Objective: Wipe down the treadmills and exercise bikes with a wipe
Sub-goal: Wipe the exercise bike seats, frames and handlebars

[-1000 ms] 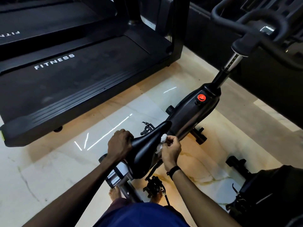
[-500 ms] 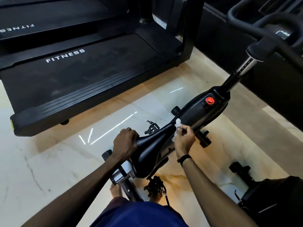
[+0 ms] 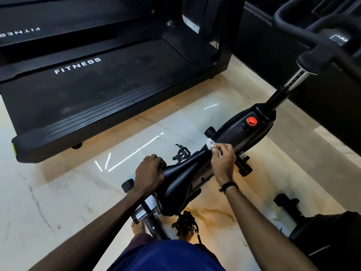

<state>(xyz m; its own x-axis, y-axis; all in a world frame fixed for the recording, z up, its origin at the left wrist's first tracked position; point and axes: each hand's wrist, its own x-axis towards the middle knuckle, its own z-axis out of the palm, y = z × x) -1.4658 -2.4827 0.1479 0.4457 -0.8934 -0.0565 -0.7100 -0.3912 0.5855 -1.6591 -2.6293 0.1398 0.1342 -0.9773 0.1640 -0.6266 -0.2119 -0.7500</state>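
Note:
A black exercise bike (image 3: 244, 132) stands in front of me, its saddle (image 3: 183, 177) pointing away toward the handlebars (image 3: 316, 32). My left hand (image 3: 150, 173) grips the saddle's left rear edge. My right hand (image 3: 223, 161) pinches a small crumpled white wipe (image 3: 210, 143) and presses it at the saddle's narrow nose, where it meets the frame. A red knob (image 3: 251, 121) sits on the frame just beyond. A black treadmill (image 3: 97, 90) marked FITNESS lies to the left.
A second treadmill (image 3: 58, 20) lies behind the first at top left. The marble floor (image 3: 58, 192) between treadmill and bike shows bright light streaks. A pedal (image 3: 182, 153) juts left of the frame. Another dark machine (image 3: 328, 237) stands at lower right. My bare feet are below the saddle.
My right hand has slid the wipe forward along the saddle's right side, from its middle up to the nose. My left hand has kept its grip on the saddle's rear.

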